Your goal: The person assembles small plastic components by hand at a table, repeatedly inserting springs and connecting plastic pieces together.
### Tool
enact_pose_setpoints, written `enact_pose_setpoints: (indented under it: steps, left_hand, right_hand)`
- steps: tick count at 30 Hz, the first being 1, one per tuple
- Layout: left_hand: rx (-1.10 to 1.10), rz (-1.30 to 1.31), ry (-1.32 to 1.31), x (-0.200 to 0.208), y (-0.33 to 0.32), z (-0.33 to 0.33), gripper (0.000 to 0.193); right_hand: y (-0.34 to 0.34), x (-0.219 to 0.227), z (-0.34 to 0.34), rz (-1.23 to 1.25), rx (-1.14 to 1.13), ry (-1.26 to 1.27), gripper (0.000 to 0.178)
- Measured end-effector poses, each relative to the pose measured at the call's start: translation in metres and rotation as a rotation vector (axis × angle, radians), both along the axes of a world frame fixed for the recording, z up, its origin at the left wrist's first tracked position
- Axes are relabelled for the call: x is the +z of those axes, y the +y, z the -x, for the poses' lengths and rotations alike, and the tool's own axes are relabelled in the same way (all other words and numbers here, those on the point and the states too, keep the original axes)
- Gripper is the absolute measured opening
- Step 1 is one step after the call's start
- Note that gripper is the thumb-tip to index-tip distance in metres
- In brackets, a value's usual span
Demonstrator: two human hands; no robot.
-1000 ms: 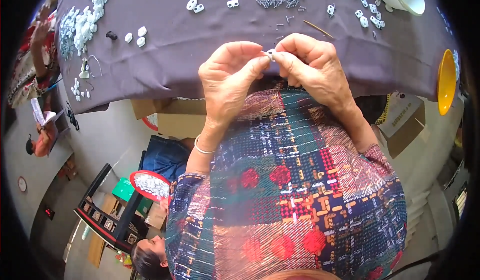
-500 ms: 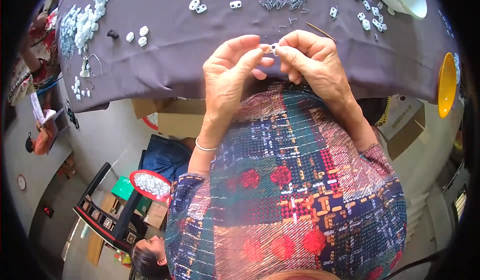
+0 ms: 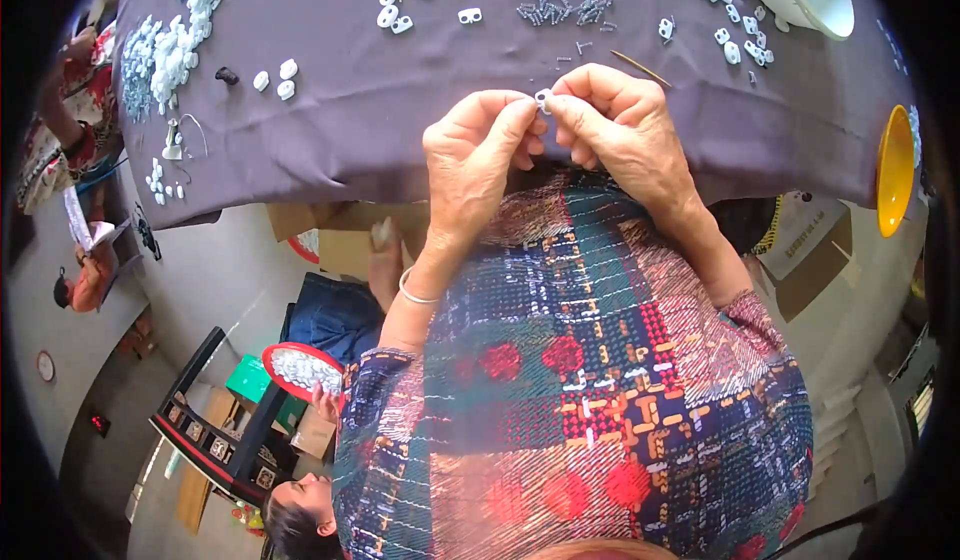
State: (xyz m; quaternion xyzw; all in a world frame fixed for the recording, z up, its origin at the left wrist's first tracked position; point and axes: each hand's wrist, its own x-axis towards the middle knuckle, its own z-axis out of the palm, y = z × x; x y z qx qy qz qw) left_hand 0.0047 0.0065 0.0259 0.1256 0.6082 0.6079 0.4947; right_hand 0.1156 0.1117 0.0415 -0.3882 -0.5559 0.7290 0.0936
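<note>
A small white plastic cord lock point(image 3: 543, 101) with dark holes sits between my two hands, just off the table's near edge. My right hand point(image 3: 632, 138) pinches it with thumb and forefinger, the other fingers curled below. On its left side my left hand point(image 3: 470, 155) is closed, thumb and forefinger tips pressed up against the piece. Whatever lies inside those left fingertips is hidden. Beyond my hands are a heap of small metal springs point(image 3: 556, 10), a few loose springs and a thin brown stick point(image 3: 640, 68). One two-holed white cord lock point(image 3: 470, 16) lies apart.
A dark cloth point(image 3: 330, 110) covers the table. Heaps of white pieces point(image 3: 180, 50) lie at left, more cord locks point(image 3: 733, 50) at right, beside a white bowl point(image 3: 800, 0). A yellow bowl point(image 3: 894, 170) is far right. At lower left a person holds a red-rimmed tray point(image 3: 300, 372).
My left hand has moved right, closing its fingertips against the cord lock. The thin spring seen between them is now hidden. The seated person's hand now shows at the red-rimmed tray.
</note>
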Motion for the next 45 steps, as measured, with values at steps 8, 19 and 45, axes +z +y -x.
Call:
enact_pose_setpoints:
  steps: [8, 19, 45]
  left_hand:
    - [0.107, -0.065, 0.044, -0.009, 0.003, -0.011, 0.013]
    - [0.099, -0.055, -0.062, -0.013, 0.0, -0.006, 0.02]
    - [0.15, -0.113, 0.034, -0.017, -0.002, -0.009, 0.012]
  right_hand:
    - [0.0, -0.002, 0.003, -0.062, -0.014, -0.011, 0.012]
    - [0.005, -0.007, 0.003, 0.038, 0.018, -0.026, 0.012]
    - [0.0, -0.007, 0.011, 0.021, -0.003, 0.012, 0.012]
